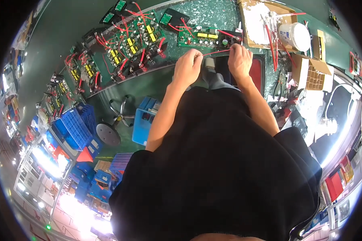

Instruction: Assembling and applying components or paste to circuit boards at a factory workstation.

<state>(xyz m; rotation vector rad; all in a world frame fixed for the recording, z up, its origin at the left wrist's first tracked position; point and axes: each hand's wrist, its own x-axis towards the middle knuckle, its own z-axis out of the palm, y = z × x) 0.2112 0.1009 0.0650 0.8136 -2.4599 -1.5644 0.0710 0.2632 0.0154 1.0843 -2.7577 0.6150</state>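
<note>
A thin red wire [216, 52] stretches between my two hands, just off the near edge of the green bench. My left hand [188, 67] pinches its left end, fingers closed. At the other end my right hand [240, 60] grips the wire with curled fingers. Just beyond the hands lies a green circuit board [198, 37] with yellow-wrapped parts and red leads. A smaller board on a black plate [167, 18] sits behind it, to the left. Whether the wire joins onto anything inside my fists is hidden.
More circuit boards [130, 44] with red cables line the bench leftward. Right of me are a cardboard tray [251, 40] with white residue, a white tub [295, 36], red wires [270, 48] and a divided carton [315, 76]. A stool [107, 133] and blue crates [74, 124] stand on the left.
</note>
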